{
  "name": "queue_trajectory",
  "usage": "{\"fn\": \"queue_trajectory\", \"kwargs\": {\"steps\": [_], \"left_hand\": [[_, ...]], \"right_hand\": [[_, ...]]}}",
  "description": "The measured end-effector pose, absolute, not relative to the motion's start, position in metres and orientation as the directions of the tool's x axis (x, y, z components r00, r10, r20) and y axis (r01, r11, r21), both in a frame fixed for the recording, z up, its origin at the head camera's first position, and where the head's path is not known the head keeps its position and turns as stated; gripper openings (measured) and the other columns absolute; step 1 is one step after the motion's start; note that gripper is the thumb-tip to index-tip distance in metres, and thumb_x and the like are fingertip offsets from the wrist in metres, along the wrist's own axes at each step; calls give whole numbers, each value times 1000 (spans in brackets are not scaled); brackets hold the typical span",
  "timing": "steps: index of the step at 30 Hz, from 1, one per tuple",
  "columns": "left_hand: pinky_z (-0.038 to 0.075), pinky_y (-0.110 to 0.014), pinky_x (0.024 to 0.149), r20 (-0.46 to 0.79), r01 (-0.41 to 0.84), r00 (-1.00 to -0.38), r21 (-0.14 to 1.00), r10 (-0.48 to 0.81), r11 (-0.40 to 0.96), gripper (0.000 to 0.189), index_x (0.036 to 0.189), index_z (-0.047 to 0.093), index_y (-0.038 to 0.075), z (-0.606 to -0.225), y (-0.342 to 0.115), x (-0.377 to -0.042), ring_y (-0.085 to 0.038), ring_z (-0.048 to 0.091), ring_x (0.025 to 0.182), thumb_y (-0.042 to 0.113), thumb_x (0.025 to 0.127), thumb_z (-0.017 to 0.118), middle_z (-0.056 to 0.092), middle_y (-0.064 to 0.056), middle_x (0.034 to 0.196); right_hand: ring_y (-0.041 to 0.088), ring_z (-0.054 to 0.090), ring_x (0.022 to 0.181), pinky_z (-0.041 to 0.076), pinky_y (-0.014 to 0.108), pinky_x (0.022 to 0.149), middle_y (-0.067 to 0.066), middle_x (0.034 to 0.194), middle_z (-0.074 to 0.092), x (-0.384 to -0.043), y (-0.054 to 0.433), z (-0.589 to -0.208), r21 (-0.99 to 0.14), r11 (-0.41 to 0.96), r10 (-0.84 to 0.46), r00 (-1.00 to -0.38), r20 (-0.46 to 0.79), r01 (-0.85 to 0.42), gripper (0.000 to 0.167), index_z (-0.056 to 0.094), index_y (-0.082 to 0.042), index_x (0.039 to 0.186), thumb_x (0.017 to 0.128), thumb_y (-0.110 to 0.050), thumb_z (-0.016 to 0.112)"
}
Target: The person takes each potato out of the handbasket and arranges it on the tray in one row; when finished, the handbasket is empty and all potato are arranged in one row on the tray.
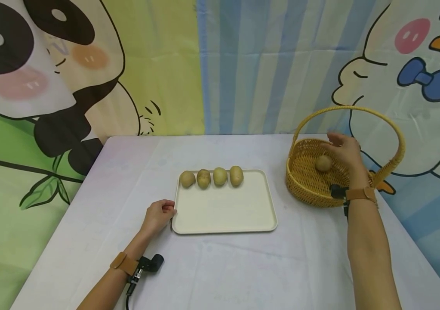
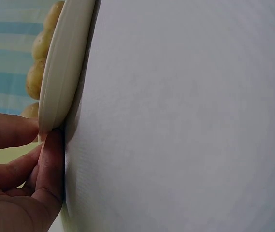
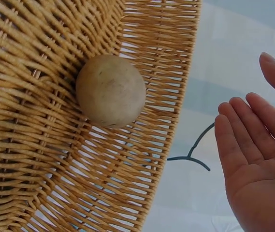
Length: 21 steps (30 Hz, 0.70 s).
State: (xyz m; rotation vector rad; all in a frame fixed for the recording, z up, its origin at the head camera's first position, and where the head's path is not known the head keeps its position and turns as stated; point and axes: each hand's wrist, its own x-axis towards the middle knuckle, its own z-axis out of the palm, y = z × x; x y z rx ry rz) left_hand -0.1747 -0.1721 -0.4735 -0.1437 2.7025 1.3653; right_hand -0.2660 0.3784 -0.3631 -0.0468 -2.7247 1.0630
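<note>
My left hand (image 1: pixel 157 216) pinches the left edge of a cream rectangular tray (image 1: pixel 223 211), thumb on top and fingers under the rim in the left wrist view. Several potatoes (image 1: pixel 220 176) stand in a row along the tray's far side. Over the wicker basket (image 1: pixel 306 196) at the right is my right hand (image 1: pixel 344 150), holding nothing. Its fingers (image 3: pixel 248 130) are extended and the thumb stands apart. A single round potato (image 3: pixel 110 91) lies inside the basket against the woven wall, apart from the hand.
The basket's tall arched handle (image 1: pixel 359 107) rises around my right forearm. A white cloth covers the table (image 1: pixel 223 267). Behind its far edge hangs a printed curtain (image 1: pixel 243 64) with cartoon animals and stripes. The basket stands near the table's right edge.
</note>
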Motion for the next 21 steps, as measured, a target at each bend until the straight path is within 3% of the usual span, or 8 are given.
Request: {"fn": "queue_trajectory", "kwargs": {"steps": [5,12,21], "left_hand": [[46,-26,64,-130,-125,-991,795,-35,594,26,108,61,-6,-473,-172,-175,-18,56,77,5,84,61,60,-11,88],[46,-25,64,-137,-133,-990,800,-38,585,27,108,61,-6,-474,-172,-174,-19,56,78,5,84,62,60,-11,88],[46,-24,64,-144,-142,-989,804,-43,577,26,107,62,-5,-473,-172,-174,-19,56,77,5,84,62,60,-11,88]], "right_hand": [[46,41,120,35,56,97,29,135,43,-270,380,-368,-662,748,111,-979,169,-30,65,39,-1,139,89,-34,62],[45,41,116,35,58,94,30,128,46,-270,383,-374,-642,767,129,-985,115,26,75,39,2,138,87,-50,56],[47,39,119,36,60,92,32,132,42,-278,393,-391,-649,752,155,-988,7,113,77,37,4,139,85,-44,63]]}}
